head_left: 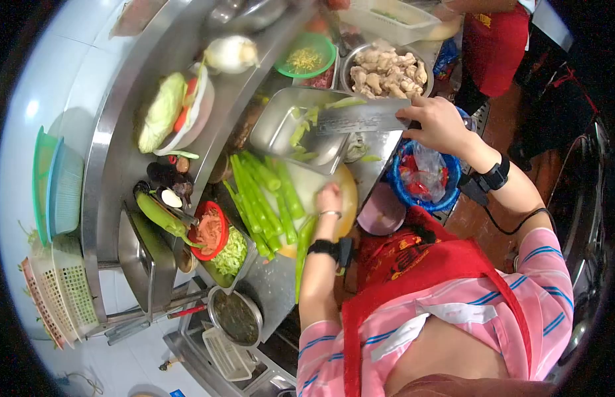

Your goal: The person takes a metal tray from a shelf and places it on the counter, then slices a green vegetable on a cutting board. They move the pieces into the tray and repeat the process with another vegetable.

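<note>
While the right hand [443, 124] is gripping the cleaver [360, 118] upper-centre, the left hand [329, 199] is curling mid-frame, its hold unclear.
Tilting low over the tray [270, 135] should be limiting spills.

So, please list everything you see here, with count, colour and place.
Metal tray: 1, silver, upper centre
Cleaver: 1, silver, over tray
Cutting board: 1, yellowish, centre
Stalks: several, green, board's left side
Meat pieces: many, pale, in metal bowl at top
Green bowl: 1, green, top centre, holding yellow shreds
Red bowl: 1, red, left of centre, holding pinkish shreds
Green shreds: 1 heap, pale green, beside red bowl
Pot: 1, silver, lower left
Plastic containers: at least 2, green and blue, far left
Bin: 1, blue, right of board
Co-worker: 1, red-clad, upper right
Other items: uncounted, various colours, crowded left and top
Apron: 1, red, lower right
Left hand: 1, bare, over board
Right hand: 1, bare, gripping cleaver
</note>
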Demonstrator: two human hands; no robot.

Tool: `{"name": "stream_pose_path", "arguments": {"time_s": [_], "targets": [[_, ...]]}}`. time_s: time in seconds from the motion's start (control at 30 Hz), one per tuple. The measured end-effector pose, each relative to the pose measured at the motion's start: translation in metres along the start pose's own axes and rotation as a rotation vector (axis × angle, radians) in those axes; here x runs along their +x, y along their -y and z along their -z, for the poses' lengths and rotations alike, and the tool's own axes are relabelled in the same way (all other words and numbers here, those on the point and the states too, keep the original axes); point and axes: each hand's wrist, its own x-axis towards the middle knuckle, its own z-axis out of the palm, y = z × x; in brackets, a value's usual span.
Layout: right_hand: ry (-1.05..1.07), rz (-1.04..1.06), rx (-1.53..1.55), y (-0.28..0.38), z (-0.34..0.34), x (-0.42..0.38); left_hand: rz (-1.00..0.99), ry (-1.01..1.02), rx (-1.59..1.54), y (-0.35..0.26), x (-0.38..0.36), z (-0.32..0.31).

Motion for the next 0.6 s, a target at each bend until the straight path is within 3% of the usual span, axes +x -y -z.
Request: {"name": "stream_pose_path", "arguments": {"time_s": [0.07, 0.13, 0.23, 0.3, 0.37, 0.47, 0.53, 0.6], "targets": [[-0.009, 0.008, -0.032, -0.004, 0.001, -0.004, -0.151, -0.217, -0.077, 0.007, -0.018, 0.005], [0.009, 0.006, -0.058, -0.008, 0.004, -0.011, -0.088, -0.215, -0.459, 0.004, -0.024, 0.036], [0.017, 0.057, -0.058, -0.016, -0.012, -0.011, -0.180, -0.369, -0.446, -0.049, -0.010, 0.113], [0.108, 0.054, -0.109, -0.010, -0.024, -0.006, -0.435, -0.538, -0.179, -0.071, 0.017, 0.135], [0.060, 0.099, -0.064, 0.007, -0.023, -0.002, -0.371, -0.491, -0.085, -0.095, 0.033, 0.142], [0.030, 0.180, -0.037, 0.015, -0.037, 0.003, -0.462, -0.325, 0.115, -0.109, 0.047, 0.133], [0.061, 0.174, -0.017, 0.021, -0.034, 0.002, -0.348, -0.373, 0.257, -0.112, 0.049, 0.135], [0.039, 0.164, -0.001, 0.015, -0.031, -0.002, -0.211, -0.530, 0.324, -0.074, 0.072, 0.132]]}}
